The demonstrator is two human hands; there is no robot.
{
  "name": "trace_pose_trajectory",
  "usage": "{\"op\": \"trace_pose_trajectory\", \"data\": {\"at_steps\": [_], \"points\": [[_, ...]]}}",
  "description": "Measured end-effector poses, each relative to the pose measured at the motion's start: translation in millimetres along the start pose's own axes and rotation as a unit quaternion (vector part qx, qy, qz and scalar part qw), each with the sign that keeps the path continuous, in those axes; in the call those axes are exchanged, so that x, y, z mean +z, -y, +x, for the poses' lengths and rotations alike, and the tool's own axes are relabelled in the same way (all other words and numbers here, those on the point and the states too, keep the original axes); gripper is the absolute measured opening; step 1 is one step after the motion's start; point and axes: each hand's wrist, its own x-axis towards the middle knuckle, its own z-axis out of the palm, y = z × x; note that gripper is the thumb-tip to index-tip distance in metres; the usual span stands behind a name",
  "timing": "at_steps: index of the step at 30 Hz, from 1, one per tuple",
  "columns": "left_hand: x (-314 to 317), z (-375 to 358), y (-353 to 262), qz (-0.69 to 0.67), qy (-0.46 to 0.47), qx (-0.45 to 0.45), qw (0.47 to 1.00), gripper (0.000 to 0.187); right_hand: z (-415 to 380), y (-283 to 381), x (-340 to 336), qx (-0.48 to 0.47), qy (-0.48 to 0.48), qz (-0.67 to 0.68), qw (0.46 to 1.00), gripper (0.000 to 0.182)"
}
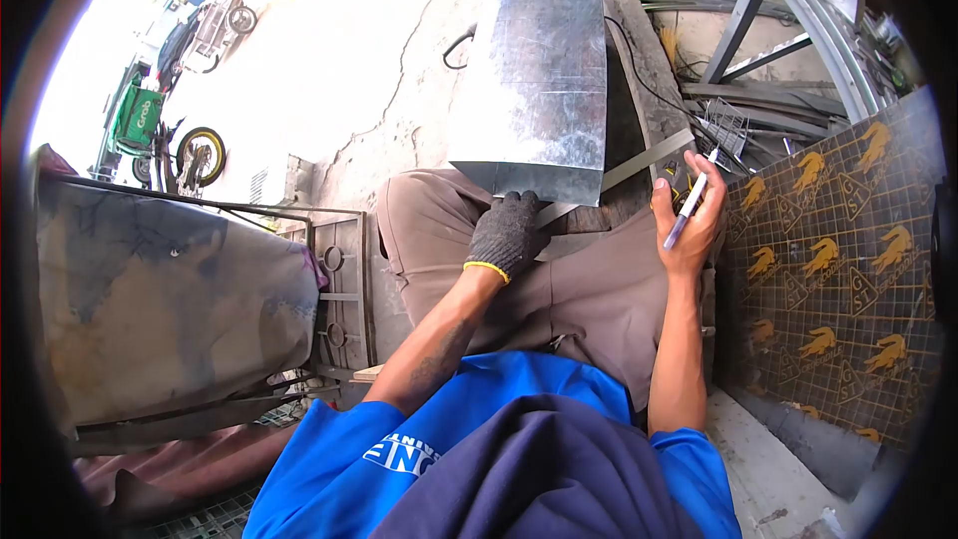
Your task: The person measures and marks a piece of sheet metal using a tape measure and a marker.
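Sheet metal (544, 70) fills the upper centre; the gloved left hand (507, 232) touches its lower edge, fingers bent, closure unclear. Right of centre, the raised right hand (696, 210) loosely holds a white pen (687, 208).

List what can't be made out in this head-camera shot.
All head view:
What lies directly beneath the metal sheet: hidden by the sheet.
Left hand's grip: hidden under its glove.
Any print on the pen: too small.
Far right end of the patterned board: cut off by the dark lens rim.

Left hand (508, 234) palm-down, right hand (691, 215) upright
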Motion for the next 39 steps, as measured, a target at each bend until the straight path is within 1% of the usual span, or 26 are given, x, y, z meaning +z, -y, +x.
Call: {"op": "trace_pose_trajectory", "data": {"at_steps": [1, 3, 7, 10, 12, 14, 15, 16, 17, 18, 19, 21, 22, 24, 25, 27, 28, 30, 31, 33, 34, 35, 36, 37, 38, 39], "points": [[-0.6, 0.5, 0.5, 0.001, 0.001, 0.000, 1.000, 0.045, -0.5, -1.0, 1.7, 0.001, 0.000, 0.000, 1.000, 0.055], [-4.7, 5.2, -3.2, 0.031, 0.043, -0.022, 0.998, 0.042, -0.6, -2.1, 2.2, 0.003, -0.010, 0.011, 1.000, 0.055], [-12.7, 5.7, -12.4, -0.001, 0.084, -0.044, 0.995, 0.040, 1.4, -3.4, 0.0, -0.017, -0.008, -0.019, 1.000, 0.055], [-9.6, 3.5, -9.2, 0.015, 0.087, -0.036, 0.995, 0.045, 0.6, -5.1, 0.9, -0.014, -0.012, -0.010, 1.000, 0.055], [-4.5, 3.5, -5.2, 0.017, 0.076, 0.032, 0.996, 0.059, 1.7, -0.4, 0.1, -0.016, -0.016, -0.007, 1.000, 0.054], [-11.2, 2.5, -12.2, 0.013, 0.093, 0.034, 0.995, 0.062, 2.4, 7.5, -2.0, -0.025, 0.027, -0.061, 0.997, 0.049], [-16.7, 3.0, -17.4, 0.010, 0.108, 0.035, 0.993, 0.065, 1.5, 7.7, 3.1, -0.038, 0.019, -0.033, 0.999, 0.046], [-14.5, 3.4, -16.9, 0.008, 0.104, 0.035, 0.994, 0.065, -2.3, 14.1, 3.5, -0.031, 0.048, -0.034, 0.998, 0.047], [-10.9, 2.7, -15.5, -0.013, 0.099, 0.036, 0.994, 0.061, -5.0, 23.9, 4.9, -0.024, 0.079, -0.034, 0.996, 0.048], [-7.2, 2.9, -14.3, -0.034, 0.094, 0.036, 0.994, 0.058, -7.4, 23.1, 12.3, -0.058, 0.068, -0.020, 0.996, 0.050], [-2.9, 4.4, -13.5, -0.038, 0.091, 0.034, 0.995, 0.058, -10.3, 29.0, 14.2, -0.044, 0.085, -0.018, 0.995, 0.051], [-1.7, 5.9, -18.5, -0.036, 0.131, 0.029, 0.990, 0.049, -12.3, 31.5, 21.4, -0.057, 0.092, -0.007, 0.994, 0.051], [-1.3, 5.3, -21.2, -0.041, 0.128, 0.026, 0.991, 0.049, -12.1, 29.9, 23.3, -0.061, 0.097, -0.008, 0.993, 0.051], [-17.7, 2.3, -37.1, -0.032, 0.159, 0.009, 0.987, 0.038, -11.3, 26.6, 27.5, -0.068, 0.090, -0.028, 0.993, 0.050], [-12.6, 2.5, -36.3, -0.038, 0.156, 0.007, 0.987, 0.038, -10.6, 26.0, 29.5, -0.073, 0.096, -0.028, 0.992, 0.050], [-1.3, 4.9, -35.7, -0.085, 0.201, -0.019, 0.976, 0.036, -7.7, 25.0, 32.3, -0.051, 0.087, -0.043, 0.994, 0.049], [3.6, 6.4, -35.0, -0.090, 0.197, -0.020, 0.976, 0.036, -6.0, 25.5, 33.0, -0.055, 0.091, -0.044, 0.993, 0.049], [7.4, 8.1, -36.3, -0.103, 0.219, 0.031, 0.970, 0.035, -4.7, 26.8, 33.5, -0.024, 0.084, -0.037, 0.995, 0.047], [11.4, 9.4, -37.4, -0.106, 0.219, 0.030, 0.970, 0.035, -3.9, 27.0, 32.6, -0.025, 0.087, -0.038, 0.995, 0.047], [24.5, 14.8, -36.6, -0.150, 0.255, 0.107, 0.949, 0.040, -3.2, 27.9, 29.0, -0.033, 0.106, -0.057, 0.992, 0.045], [33.3, 19.5, -33.3, -0.151, 0.269, 0.165, 0.937, 0.038, -3.8, 27.7, 27.4, -0.040, 0.111, -0.061, 0.991, 0.045], [86.4, 29.2, -27.7, -0.151, 0.270, 0.167, 0.936, 0.038, -4.2, 29.6, 25.1, -0.039, 0.110, -0.063, 0.991, 0.045], [132.8, 35.5, -9.1, -0.269, 0.226, 0.211, 0.912, 0.036, -4.1, 32.9, 23.0, -0.039, 0.113, -0.056, 0.991, 0.046], [172.5, 47.1, 18.8, -0.383, 0.180, 0.252, 0.870, 0.034, -4.2, 34.7, 19.5, -0.038, 0.116, -0.048, 0.991, 0.046], [79.1, 41.6, -30.2, -0.157, 0.248, 0.207, 0.933, 0.031, -6.1, 34.1, 13.5, -0.046, 0.114, -0.051, 0.991, 0.046], [60.0, 42.7, -43.6, -0.157, 0.249, 0.212, 0.932, 0.031, -9.5, 32.0, 7.3, -0.046, 0.111, -0.055, 0.991, 0.046]]}}
